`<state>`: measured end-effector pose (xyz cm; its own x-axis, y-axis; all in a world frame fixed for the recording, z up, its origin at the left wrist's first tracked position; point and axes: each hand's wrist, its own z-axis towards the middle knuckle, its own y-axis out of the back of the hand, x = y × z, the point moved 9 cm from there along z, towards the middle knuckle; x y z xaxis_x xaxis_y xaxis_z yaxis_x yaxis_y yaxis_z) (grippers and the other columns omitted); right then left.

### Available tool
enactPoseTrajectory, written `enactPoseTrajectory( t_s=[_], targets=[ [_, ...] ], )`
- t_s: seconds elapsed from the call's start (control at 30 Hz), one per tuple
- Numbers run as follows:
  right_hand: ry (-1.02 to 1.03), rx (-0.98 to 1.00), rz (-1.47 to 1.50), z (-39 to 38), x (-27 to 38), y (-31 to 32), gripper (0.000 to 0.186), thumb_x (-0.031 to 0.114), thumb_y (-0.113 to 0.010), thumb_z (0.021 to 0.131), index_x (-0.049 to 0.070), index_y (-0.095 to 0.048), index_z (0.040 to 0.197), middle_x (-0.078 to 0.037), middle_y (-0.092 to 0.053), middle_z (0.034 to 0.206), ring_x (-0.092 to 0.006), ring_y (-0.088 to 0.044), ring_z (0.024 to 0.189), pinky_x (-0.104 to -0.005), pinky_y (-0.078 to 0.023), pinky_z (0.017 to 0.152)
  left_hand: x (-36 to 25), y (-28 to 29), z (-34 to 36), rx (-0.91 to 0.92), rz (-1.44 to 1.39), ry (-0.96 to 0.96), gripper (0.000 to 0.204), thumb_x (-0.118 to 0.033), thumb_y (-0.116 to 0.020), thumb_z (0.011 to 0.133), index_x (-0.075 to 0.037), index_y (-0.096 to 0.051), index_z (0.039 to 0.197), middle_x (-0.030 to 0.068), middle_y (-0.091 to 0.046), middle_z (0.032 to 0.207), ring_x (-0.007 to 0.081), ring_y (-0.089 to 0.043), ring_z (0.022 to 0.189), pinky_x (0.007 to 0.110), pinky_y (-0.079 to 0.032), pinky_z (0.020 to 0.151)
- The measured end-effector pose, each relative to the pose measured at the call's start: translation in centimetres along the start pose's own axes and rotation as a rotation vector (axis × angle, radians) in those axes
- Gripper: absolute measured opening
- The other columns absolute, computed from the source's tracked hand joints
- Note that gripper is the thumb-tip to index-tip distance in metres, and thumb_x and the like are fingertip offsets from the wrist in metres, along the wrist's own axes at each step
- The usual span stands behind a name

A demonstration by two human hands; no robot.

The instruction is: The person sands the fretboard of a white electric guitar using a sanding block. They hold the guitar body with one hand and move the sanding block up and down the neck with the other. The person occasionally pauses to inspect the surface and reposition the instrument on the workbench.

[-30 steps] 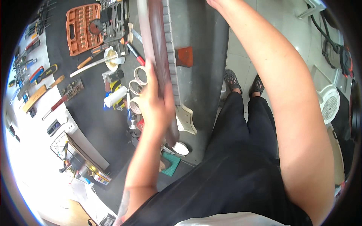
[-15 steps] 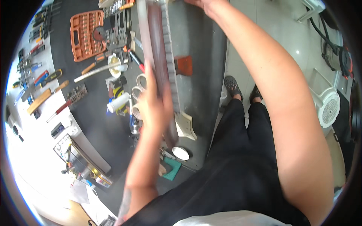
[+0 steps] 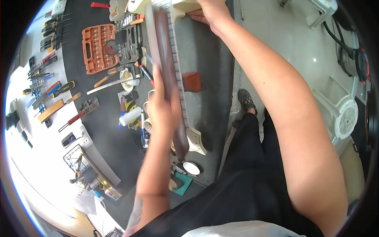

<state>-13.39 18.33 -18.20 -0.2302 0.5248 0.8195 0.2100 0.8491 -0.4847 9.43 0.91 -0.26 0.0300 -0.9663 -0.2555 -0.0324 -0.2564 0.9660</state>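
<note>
A pale guitar neck (image 3: pixel 185 102) lies lengthwise on the dark workbench (image 3: pixel 209 63), its headstock toward me. My left hand (image 3: pixel 162 108) grips a long dark brown strip of wood (image 3: pixel 169 75) and holds it along the neck's left side; the strip is blurred. At the far end, my right hand (image 3: pixel 209 12) rests on the pale body end of the instrument, pressing it down. A small reddish-brown block (image 3: pixel 191 81) sits on the bench just right of the neck.
Left of the neck lie an orange socket set (image 3: pixel 98 48), a grey bit case (image 3: pixel 127 49), tape rolls, a white bottle (image 3: pixel 130 116), screwdrivers and chisels (image 3: pixel 51 106). A wire basket (image 3: pixel 85 164) stands at the bench's near left. White plastic chairs (image 3: pixel 343 118) stand on the tiled floor to the right.
My view has shifted so the bench sits lower in frame. My left hand has slid the dark strip along the neck. My right hand stays at the far end.
</note>
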Motion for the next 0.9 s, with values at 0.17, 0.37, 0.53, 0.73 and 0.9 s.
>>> enactPoseTrajectory(
  t_s=[0.17, 0.37, 0.53, 0.73, 0.9],
  targets=[
    [-0.194, 0.066, 0.134, -2.1, 0.6, -2.2, 0.075, 0.041, -0.081, 0.102, -0.003, -0.044, 0.150, -0.016, -0.069, 0.130, -0.0257, -0.074, 0.107, -0.0405, -0.064, 0.083, -3.1, 1.4, 14.4, -0.083, 0.108, -0.049, 0.073, -0.025, -0.065, 0.105, -0.011, -0.038, 0.171, 0.0312, -0.076, 0.095, 0.0528, -0.073, 0.087, 0.055, -0.057, 0.082],
    [-0.151, -0.074, 0.063, -1.3, 0.6, 0.0, 0.080, 0.041, -0.082, 0.101, -0.006, -0.039, 0.150, -0.021, -0.064, 0.137, -0.0253, -0.073, 0.109, -0.0418, -0.064, 0.083, 0.5, -0.7, -5.7, -0.009, 0.042, -0.119, 0.085, -0.004, -0.070, 0.098, -0.001, -0.031, 0.173, 0.0291, -0.078, 0.120, 0.0416, -0.080, 0.079, 0.044, -0.060, 0.070],
    [0.010, -0.046, -0.030, -1.2, 1.5, -0.5, 0.069, 0.030, -0.072, 0.107, -0.008, -0.041, 0.155, -0.029, -0.064, 0.145, -0.0377, -0.069, 0.125, -0.0449, -0.055, 0.110, -2.7, 0.4, 8.2, -0.051, 0.081, -0.046, 0.079, -0.014, -0.068, 0.100, -0.010, -0.037, 0.173, 0.0283, -0.079, 0.099, 0.0456, -0.077, 0.082, 0.049, -0.061, 0.076],
    [-0.166, 0.034, -0.012, 0.4, -1.4, 0.8, 0.102, 0.056, -0.082, 0.095, -0.002, -0.025, 0.156, -0.025, -0.056, 0.145, -0.0318, -0.074, 0.118, -0.0471, -0.062, 0.105, -4.4, 0.4, 14.6, -0.056, 0.065, -0.056, 0.078, -0.022, -0.066, 0.102, -0.014, -0.036, 0.173, 0.0285, -0.076, 0.089, 0.0496, -0.075, 0.081, 0.057, -0.059, 0.075],
    [-0.126, 0.115, 0.019, -0.8, -0.1, -0.4, 0.091, 0.056, -0.080, 0.097, 0.000, -0.038, 0.156, -0.024, -0.059, 0.145, -0.0325, -0.072, 0.122, -0.0487, -0.059, 0.107, -0.6, 0.4, -1.5, 0.009, 0.120, -0.139, 0.097, -0.009, -0.077, 0.092, -0.004, -0.027, 0.175, 0.0232, -0.071, 0.090, 0.0442, -0.071, 0.083, 0.054, -0.057, 0.080]
  ],
)
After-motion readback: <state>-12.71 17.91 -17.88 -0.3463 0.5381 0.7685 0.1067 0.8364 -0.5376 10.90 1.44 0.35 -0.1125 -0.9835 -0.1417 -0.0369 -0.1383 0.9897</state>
